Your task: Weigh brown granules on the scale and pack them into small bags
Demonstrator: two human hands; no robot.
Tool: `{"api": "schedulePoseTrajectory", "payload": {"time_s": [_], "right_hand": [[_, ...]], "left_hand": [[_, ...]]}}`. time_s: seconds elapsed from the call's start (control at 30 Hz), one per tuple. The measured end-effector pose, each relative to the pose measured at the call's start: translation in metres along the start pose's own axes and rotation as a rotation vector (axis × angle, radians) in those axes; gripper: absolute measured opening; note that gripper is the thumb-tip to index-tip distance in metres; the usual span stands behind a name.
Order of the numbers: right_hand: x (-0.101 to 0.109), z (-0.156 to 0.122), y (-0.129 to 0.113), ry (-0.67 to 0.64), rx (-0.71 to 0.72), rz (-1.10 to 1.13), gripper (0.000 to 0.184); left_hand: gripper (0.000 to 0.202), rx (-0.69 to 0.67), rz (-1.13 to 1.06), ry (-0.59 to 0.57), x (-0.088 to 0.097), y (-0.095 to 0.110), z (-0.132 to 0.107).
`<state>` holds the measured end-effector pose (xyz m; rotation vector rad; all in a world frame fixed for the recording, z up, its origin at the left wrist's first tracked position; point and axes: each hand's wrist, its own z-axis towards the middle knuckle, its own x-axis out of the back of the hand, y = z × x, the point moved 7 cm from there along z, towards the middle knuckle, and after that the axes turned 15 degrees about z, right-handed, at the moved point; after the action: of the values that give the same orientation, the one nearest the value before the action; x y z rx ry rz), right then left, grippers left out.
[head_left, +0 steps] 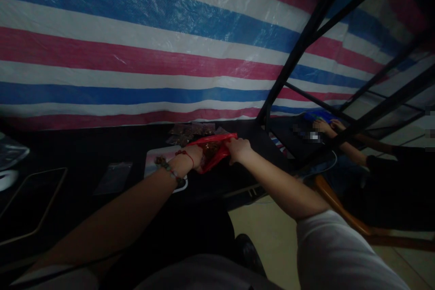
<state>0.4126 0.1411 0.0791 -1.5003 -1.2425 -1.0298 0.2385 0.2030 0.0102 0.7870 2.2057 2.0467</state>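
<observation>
A red plastic bag (215,163) with brown, loose-looking contents lies open at the middle of the black table. My right hand (238,148) grips its right edge, fingers closed on the plastic. At the bag's left side is my left hand (197,156), its fingers hidden at the mouth of the bag. Whether they hold anything cannot be made out. Behind the bag lie several small clear bags (192,131) of brown contents. Partly under my left forearm sits a flat, pale, white-rimmed object (154,154).
A small clear plastic bag (113,177) and a dark tablet-like device (32,201) lie on the left. Striped sheeting (152,61) hangs behind the table. A black metal frame (288,68) rises at right; beyond it, another person's hands (324,126) are near a blue object.
</observation>
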Motion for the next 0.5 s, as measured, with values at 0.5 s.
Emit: {"api": "schedulePoseTrajectory", "payload": {"time_s": [0.5], "right_hand": [[0.028, 0.026, -0.015, 0.342, 0.122, 0.225, 0.067]], "left_hand": [[0.027, -0.246, 0.539, -0.113, -0.038, 0.024, -0.041]]}}
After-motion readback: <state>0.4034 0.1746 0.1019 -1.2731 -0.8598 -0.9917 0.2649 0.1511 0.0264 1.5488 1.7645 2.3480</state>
